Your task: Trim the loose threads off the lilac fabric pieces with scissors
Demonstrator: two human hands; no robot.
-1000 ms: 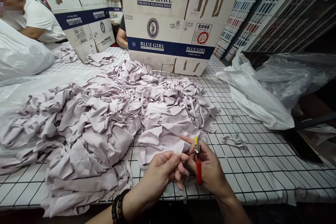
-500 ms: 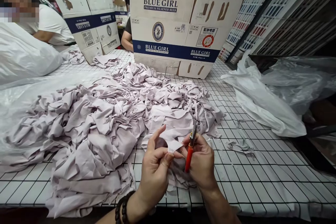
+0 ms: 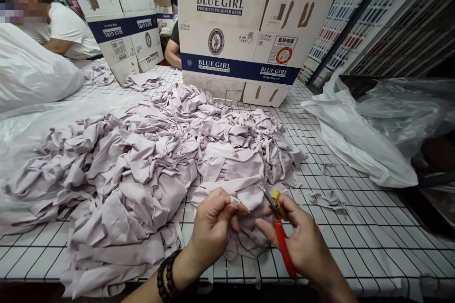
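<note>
My left hand (image 3: 213, 226), with a dark bead bracelet at the wrist, pinches the edge of a pale lilac fabric piece (image 3: 245, 194) near the table's front edge. My right hand (image 3: 302, 241) is closed round small thread snips (image 3: 279, 227) with a red and yellow handle, blades pointing up and left towards the pinched fabric. Both hands sit at the front of a big heap of lilac fabric pieces (image 3: 142, 165) spread over the white grid-patterned table (image 3: 355, 236).
A tall Blue Girl carton (image 3: 245, 38) stands behind the heap, a second carton (image 3: 117, 23) at the back left. Clear plastic bags (image 3: 359, 132) lie at the right, another bag (image 3: 31, 75) at the left. Fabric trimmings (image 3: 327, 199) lie right of my hands. Two people sit behind.
My right hand has dropped lower and to the right, tilting the snips' blades leftwards. My left hand's raised forefinger has come down into a pinch on the fabric edge.
</note>
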